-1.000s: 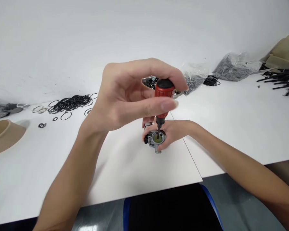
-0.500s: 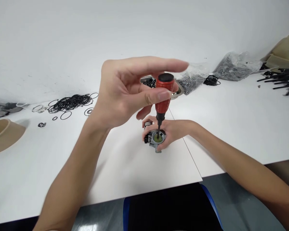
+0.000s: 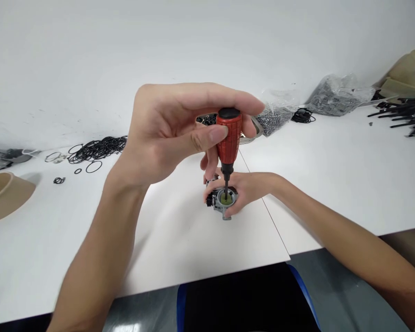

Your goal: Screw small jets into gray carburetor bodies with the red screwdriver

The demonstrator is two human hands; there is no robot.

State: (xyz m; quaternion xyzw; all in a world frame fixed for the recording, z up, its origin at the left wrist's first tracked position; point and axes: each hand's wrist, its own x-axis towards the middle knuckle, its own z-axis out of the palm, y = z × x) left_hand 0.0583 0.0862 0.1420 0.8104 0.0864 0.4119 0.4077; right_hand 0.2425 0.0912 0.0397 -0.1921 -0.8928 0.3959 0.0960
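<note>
My left hand (image 3: 159,133) pinches the red handle of a screwdriver (image 3: 229,143) between thumb and fingers, its index finger reaching over the black cap. The screwdriver stands nearly upright, its dark shaft pointing down into the round bore of a small grey metal throttle body (image 3: 224,211). A yellow-green disc (image 3: 225,199) fills the bore, and the tip meets it near the middle. My right hand (image 3: 251,188) is wrapped round the throttle body from the right and back, pressing it to the white table. Its fingers partly hide the body's far side.
Black rubber rings (image 3: 98,150) lie in a heap at the left, near a beige bowl-shaped container (image 3: 8,196). Behind my left hand is a metal tray (image 3: 257,133) of small parts. Bags of parts (image 3: 339,97) and black rods (image 3: 408,117) lie at the back right.
My left hand has shifted slightly left, and its fingers have curled further round the handle. The screwdriver's top has moved left, so it leans less. My right hand and the throttle body stay put.
</note>
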